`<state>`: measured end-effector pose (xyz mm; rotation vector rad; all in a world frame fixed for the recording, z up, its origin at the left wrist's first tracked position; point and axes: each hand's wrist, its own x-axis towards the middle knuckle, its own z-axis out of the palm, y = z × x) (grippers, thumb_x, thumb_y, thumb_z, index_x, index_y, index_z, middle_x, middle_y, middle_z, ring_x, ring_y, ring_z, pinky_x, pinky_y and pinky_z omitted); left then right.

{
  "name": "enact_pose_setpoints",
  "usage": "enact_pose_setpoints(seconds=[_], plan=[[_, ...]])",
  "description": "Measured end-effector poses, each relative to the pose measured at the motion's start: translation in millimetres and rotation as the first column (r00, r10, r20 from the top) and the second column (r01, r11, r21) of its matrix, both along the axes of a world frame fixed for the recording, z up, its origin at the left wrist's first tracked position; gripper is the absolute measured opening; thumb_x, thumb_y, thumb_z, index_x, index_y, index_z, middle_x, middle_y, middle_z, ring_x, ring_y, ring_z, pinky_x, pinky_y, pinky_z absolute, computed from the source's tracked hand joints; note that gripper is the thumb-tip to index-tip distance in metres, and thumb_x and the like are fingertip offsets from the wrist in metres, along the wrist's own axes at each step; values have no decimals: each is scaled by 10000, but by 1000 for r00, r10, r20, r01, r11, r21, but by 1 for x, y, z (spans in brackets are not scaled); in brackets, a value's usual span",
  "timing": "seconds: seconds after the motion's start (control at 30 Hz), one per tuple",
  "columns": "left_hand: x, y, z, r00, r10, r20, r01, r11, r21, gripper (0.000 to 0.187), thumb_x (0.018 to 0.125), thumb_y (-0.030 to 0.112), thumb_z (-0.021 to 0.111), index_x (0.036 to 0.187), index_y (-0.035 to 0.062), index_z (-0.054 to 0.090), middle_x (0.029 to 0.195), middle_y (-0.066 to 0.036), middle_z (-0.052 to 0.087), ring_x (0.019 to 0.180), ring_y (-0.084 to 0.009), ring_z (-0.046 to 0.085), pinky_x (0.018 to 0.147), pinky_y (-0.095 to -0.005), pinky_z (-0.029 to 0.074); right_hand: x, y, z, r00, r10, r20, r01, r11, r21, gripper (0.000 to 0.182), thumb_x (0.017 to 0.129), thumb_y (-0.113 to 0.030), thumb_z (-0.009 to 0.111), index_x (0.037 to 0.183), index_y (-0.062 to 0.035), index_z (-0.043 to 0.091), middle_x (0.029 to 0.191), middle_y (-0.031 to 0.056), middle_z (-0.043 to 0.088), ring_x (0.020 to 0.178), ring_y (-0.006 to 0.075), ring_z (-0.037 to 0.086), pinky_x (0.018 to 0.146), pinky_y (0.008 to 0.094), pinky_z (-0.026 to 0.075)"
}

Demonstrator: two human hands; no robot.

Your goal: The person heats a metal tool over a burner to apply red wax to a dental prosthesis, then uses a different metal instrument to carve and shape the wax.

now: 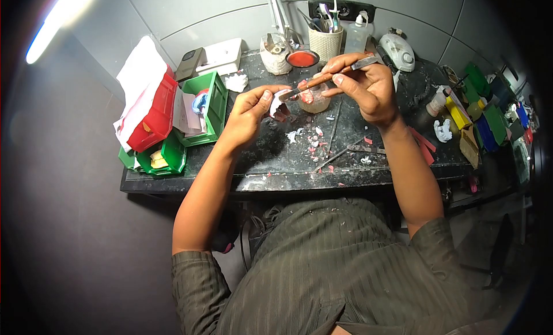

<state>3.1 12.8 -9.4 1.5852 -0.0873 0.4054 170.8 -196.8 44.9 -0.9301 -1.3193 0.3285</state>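
My left hand (247,113) grips a small white and dark-pink piece (279,108) that resembles a dental cast with wax; its details are too small to make out. Between the fingers of my right hand (371,93) is a wax knife (322,80) with a brown wooden handle and metal ends. Its left tip meets or nearly meets the upper edge of the piece. Just behind the knife stands a clear bowl (317,106) with pink and white lumps in it, partly hidden by my right fingers.
Pink and white scraps and thin metal tools (335,127) litter the black table (259,168). Green bins (216,113) and a red bin (152,116) stand left. Behind are a round red-filled dish (302,59), a jar (275,61) and a brush cup (326,44). Pink strips (423,146) lie right.
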Motion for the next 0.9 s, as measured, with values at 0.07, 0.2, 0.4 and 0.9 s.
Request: enact_pose_setpoints(seconds=[0.07,0.2,0.4,0.9], plan=[[1,-1,-1,1000,-7,26,7,1000,-30,415,1080,273,447,1308,-43,589,1195,-154,678,968,-206,664,848,-370,560,-1,2,-1,999,-13,-29,13,1000,12,155,938,36,552,1074,101,590,1050,183,657,1002,278,706,821,349,642],[-1,-3,3,999,-17,47,19,999,-37,425,1074,283,461,1311,-49,583,1201,-164,672,990,-233,666,854,-386,564,0,0,3,999,14,-48,-14,1000,-7,158,937,39,554,1075,105,594,1052,184,657,1003,267,701,819,360,647],[-1,-3,4,993,-40,112,47,997,-62,428,1065,276,478,1322,-54,569,1216,-195,662,1040,-268,661,869,-399,564,1,1,2,995,-1,-99,0,1000,-15,165,935,36,557,1074,111,604,1060,187,659,978,251,697,818,367,649],[0,-2,4,994,-35,100,42,997,-66,376,1073,201,450,1328,-52,559,1250,-194,645,1114,-271,640,937,-430,530,3,0,4,993,-22,-117,19,999,-30,157,930,25,554,1049,109,612,1029,196,668,952,269,707,783,382,658]])
